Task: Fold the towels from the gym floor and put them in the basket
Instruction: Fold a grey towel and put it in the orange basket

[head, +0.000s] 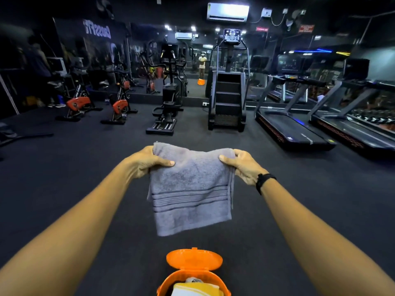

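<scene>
A grey towel (190, 189) with dark stripes hangs folded in the air in front of me. My left hand (149, 162) grips its upper left corner and my right hand (242, 166) grips its upper right corner, both arms stretched forward. Directly below, at the bottom edge of the view, stands an orange basket (168, 283) with its orange lid (193, 259) flipped open away from me. Inside the basket lies a folded yellow-and-white towel (196, 289), with something pale behind it that I cannot make out.
Dark rubber gym floor (64, 178) spreads all around. A stair climber (227, 97) and an elliptical (166, 103) stand ahead, exercise bikes (118, 105) at the left, treadmills (295, 127) at the right. A mirror wall behind reflects a person.
</scene>
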The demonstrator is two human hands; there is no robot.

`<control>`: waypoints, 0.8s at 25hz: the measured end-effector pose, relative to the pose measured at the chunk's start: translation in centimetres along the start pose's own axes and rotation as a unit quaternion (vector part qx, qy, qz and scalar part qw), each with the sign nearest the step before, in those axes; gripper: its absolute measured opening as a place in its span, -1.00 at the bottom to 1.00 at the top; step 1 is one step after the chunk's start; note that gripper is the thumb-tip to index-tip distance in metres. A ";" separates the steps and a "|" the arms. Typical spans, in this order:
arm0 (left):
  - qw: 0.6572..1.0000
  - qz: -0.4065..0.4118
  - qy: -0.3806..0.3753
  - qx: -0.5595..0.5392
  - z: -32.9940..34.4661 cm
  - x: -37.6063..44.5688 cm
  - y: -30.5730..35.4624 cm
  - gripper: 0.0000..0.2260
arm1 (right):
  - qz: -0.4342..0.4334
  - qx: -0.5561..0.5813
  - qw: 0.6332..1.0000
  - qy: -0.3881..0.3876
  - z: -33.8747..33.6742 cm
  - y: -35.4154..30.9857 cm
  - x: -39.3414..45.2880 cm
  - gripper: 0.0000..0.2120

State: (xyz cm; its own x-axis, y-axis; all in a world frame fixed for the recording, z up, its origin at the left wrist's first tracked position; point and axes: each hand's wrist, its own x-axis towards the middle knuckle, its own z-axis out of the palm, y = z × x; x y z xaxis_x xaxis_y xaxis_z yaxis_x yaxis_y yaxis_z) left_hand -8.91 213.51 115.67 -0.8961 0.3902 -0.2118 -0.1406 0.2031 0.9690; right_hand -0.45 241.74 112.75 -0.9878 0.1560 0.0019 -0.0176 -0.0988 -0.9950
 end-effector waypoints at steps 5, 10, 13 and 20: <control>0.986 0.048 0.154 -0.045 0.2 1.1 0.0 -0.43 | -0.067 0.063 0.990 0.108 0.3 0.6 0.6 -0.47; 0.982 0.153 0.044 0.100 0.0 0.8 -0.7 -0.47 | -0.051 -0.182 0.981 0.036 -1.2 0.3 0.0 -0.53; 0.917 0.193 0.033 0.346 -0.1 1.4 -1.4 -0.76 | -0.079 -0.371 0.925 0.032 -1.5 0.0 -0.3 -0.84; 0.914 0.140 -0.091 0.369 -1.2 0.1 -1.9 -0.74 | 0.034 -0.290 0.954 -0.064 -1.6 -1.3 -2.2 -0.80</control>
State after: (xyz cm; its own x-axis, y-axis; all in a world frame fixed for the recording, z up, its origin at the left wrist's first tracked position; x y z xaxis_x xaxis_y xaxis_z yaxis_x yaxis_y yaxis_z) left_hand -9.19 212.09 113.94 -0.7595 0.6486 -0.0502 0.4660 0.5963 0.6537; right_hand 1.99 243.13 113.86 -0.9951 0.0438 -0.0882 0.0985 0.4616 -0.8816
